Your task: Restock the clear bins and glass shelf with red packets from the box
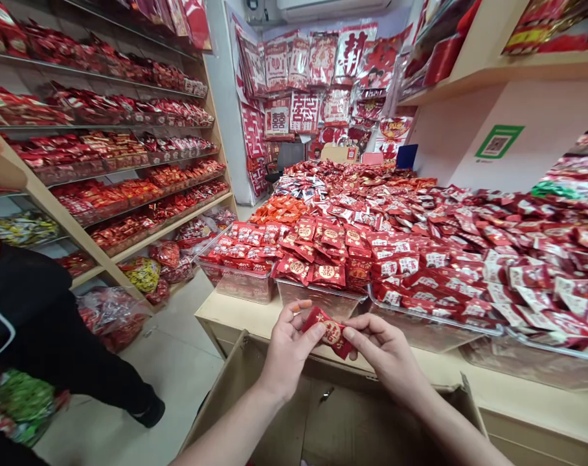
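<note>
A small red wrapped candy [330, 332] with a gold round emblem is held up between my two hands. My left hand [290, 353] pinches its left end between thumb and fingers. At the other end, my right hand [382, 343] grips the wrapper the same way. Both hands are above an open cardboard box [342, 414], whose visible floor shows a small dark scrap. Just beyond the hands stands a clear plastic bin [318, 292] heaped with red packets bearing similar gold emblems.
More clear bins, one at the left [245, 285] and one at the right [420, 323], line the counter [216, 314], full of red packets. Shelves [114, 162] of packets stand on the left. A person in dark trousers [80, 336] is at the left edge. Bagged goods lie on the floor.
</note>
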Demonstrator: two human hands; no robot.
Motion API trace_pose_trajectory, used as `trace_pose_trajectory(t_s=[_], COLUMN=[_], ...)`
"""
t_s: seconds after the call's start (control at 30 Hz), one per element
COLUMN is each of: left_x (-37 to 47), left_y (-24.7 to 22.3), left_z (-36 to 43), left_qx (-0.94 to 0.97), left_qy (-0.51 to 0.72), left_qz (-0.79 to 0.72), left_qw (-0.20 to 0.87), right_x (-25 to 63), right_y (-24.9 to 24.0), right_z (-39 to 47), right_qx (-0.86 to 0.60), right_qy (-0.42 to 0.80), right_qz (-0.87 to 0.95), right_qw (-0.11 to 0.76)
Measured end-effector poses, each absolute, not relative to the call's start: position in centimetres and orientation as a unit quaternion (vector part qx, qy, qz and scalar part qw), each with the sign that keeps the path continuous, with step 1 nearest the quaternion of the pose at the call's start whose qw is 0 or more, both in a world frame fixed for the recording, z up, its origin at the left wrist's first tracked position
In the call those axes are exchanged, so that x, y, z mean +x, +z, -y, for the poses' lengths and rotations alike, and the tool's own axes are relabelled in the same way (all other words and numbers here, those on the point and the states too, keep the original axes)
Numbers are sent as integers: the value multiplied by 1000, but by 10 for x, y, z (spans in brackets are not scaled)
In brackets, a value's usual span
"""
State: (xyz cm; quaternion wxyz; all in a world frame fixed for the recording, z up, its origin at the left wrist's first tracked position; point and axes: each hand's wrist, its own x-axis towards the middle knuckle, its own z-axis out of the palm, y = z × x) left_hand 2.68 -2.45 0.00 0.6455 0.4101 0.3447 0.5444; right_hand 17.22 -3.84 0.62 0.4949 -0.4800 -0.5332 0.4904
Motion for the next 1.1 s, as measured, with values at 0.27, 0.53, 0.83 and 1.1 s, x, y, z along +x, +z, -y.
trace_pose_trajectory(t_s=[0.27,0.53,0.83,1.1], left_x=[-15,-92,-96,-99], left_y=[0,-60,-34,-40], left_z=[26,91,134,156], left_qx=[528,609,683,692], left_qy=[448,51,-30,-29], left_qz=[-406,-523,-471,-445], left_qw=[597,594,558,568], right_x=[171,186,189,165], right_y=[7,-27,-38,-56], right_z=[52,129,217,157], right_qx=[-462,-444,-568,-434], right_qy=[493,526,596,473], right_qz=[676,723,560,758], right_qw=[293,52,95,-113])
